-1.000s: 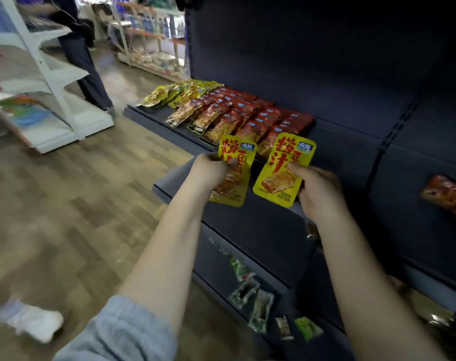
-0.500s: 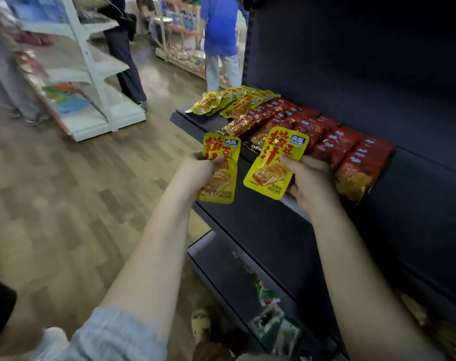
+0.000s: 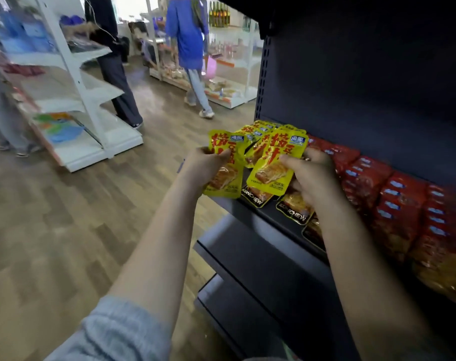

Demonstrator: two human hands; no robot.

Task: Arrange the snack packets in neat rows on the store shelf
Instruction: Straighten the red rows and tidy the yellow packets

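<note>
- Head view, hands: your left hand [image 3: 205, 166] pinches one yellow packet [image 3: 225, 168] by its left edge, thumb curled over the front. Your right hand [image 3: 311, 178] pinches a second yellow packet [image 3: 275, 165] from its right side. Both packets are upright, faces toward you, nearly touching each other between the two grips.
- Head view, shelf: just behind and below your grips lies the dark shelf [image 3: 258, 212]. More yellow packets [image 3: 258, 128] are bunched at its far end beyond your fingers; black-edged packets [image 3: 294, 207] lie right under your right hand; red packets [image 3: 393, 204] run in rows off to the right of it.
- What has changed: a second ago both packets hung out in front of the shelf edge — now they are carried up over the shelf's left end, above the packets lying there. The grips themselves match what they were.
- Meaning: I judge you are at the placing step, with neither packet set down yet — the yellow group beyond your hands looks the likely home.
</note>
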